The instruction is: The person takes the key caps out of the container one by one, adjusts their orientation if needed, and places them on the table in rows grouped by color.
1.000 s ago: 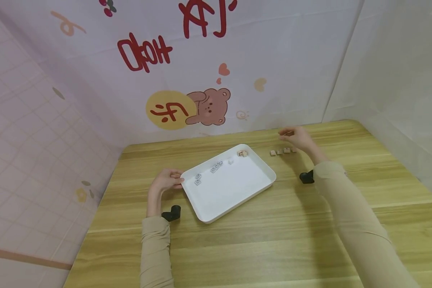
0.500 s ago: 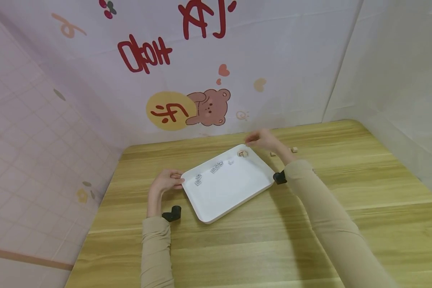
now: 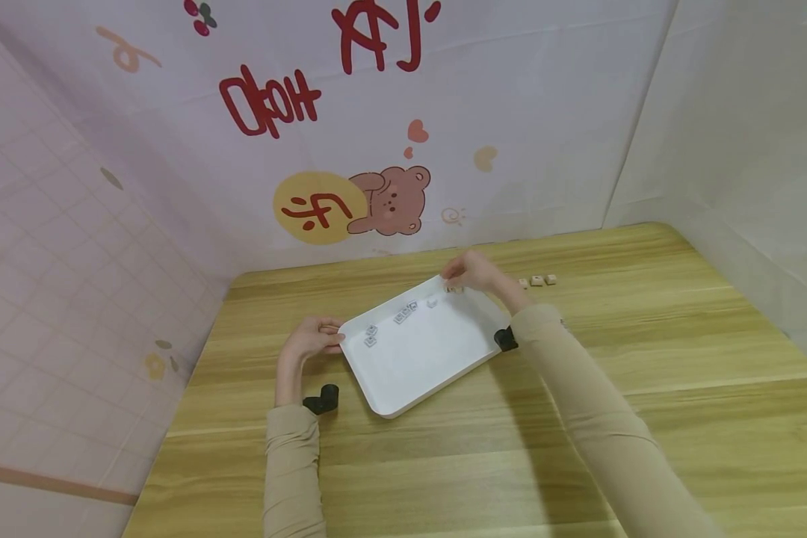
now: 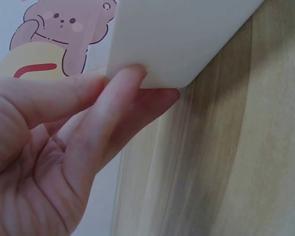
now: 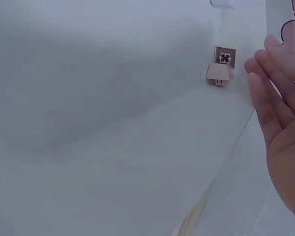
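Observation:
A shallow white tray (image 3: pixel 437 351) lies on the table, with several small keycaps in it. My left hand (image 3: pixel 309 340) pinches the tray's left corner between thumb and fingers, as the left wrist view also shows. At the tray's far right corner is my right hand (image 3: pixel 472 270), its fingers fairly straight and nothing visible in them. Just beside its fingertips, two beige keycaps (image 5: pixel 220 71) lie in the tray, one showing its cross-shaped socket. Grey-white keycaps (image 3: pixel 405 311) sit along the tray's far side. Whether the right fingers touch the rim I cannot tell.
Several beige keycaps (image 3: pixel 536 281) lie in a row on the wooden table (image 3: pixel 410 478), right of the tray. Black mounts sit at both wrists. A printed white sheet (image 3: pixel 524 112) hangs behind the table, with more sheets at the sides.
My right hand has moved left from above the row of keycaps on the table to the tray's far right corner. My left hand and the tray stay in place.

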{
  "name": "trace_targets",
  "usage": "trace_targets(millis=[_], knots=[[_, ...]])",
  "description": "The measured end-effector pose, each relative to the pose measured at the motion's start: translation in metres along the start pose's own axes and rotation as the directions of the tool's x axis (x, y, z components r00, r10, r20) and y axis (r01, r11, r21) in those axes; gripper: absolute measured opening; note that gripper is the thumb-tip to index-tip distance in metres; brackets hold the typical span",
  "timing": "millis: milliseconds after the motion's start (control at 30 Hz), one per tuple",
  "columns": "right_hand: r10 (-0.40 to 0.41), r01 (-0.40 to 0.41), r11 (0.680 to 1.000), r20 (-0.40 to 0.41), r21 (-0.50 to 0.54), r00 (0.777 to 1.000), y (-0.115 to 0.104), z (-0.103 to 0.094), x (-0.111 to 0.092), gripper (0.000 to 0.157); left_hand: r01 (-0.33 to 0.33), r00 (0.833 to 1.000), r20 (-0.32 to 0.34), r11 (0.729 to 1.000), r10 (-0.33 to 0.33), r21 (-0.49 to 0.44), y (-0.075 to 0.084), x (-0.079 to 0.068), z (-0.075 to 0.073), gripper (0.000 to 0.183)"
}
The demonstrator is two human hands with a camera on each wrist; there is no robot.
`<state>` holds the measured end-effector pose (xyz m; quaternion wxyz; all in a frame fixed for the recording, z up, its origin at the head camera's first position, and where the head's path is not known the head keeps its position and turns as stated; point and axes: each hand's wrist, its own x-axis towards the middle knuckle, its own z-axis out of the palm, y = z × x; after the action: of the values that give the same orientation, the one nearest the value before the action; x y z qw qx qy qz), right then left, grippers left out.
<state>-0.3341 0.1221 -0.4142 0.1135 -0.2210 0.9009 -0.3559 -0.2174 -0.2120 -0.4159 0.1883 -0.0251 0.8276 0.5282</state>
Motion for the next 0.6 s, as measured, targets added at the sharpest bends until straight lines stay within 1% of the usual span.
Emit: trace_targets(millis=[67, 200, 400, 500, 600], knots=[[0.008, -0.008, 1.0, 0.002, -0.015, 1.0, -0.0002, 0.0014, 0.0007, 0.024, -0.002, 1.0, -0.001, 1.0, 0.002, 0.004, 0.0002, -0.0002, 0.0001, 0.04], [0.012, -0.01, 0.997, 0.022, -0.081, 1.0, 0.0009, 0.0039, 0.0044, 0.024, -0.005, 1.0, -0.001, 1.0, 0.005, 0.014, -0.0004, -0.0002, -0.0001, 0.04], [0.023, -0.013, 0.984, 0.056, -0.176, 0.998, -0.0033, 0.0062, 0.0048, 0.032, -0.001, 1.0, -0.001, 1.0, 0.001, 0.016, -0.0013, -0.0007, -0.0009, 0.04], [-0.017, 0.037, 0.961, 0.074, -0.276, 0.997, -0.0054, 0.0064, 0.0033, 0.029, -0.003, 1.0, 0.003, 1.0, 0.002, 0.017, -0.0011, -0.0004, -0.0012, 0.04], [-0.07, 0.103, 0.919, 0.099, -0.381, 0.993, -0.0063, 0.0058, 0.0022, 0.023, 0.0, 1.0, 0.005, 1.0, -0.001, 0.021, -0.0003, -0.0001, -0.0013, 0.041]])
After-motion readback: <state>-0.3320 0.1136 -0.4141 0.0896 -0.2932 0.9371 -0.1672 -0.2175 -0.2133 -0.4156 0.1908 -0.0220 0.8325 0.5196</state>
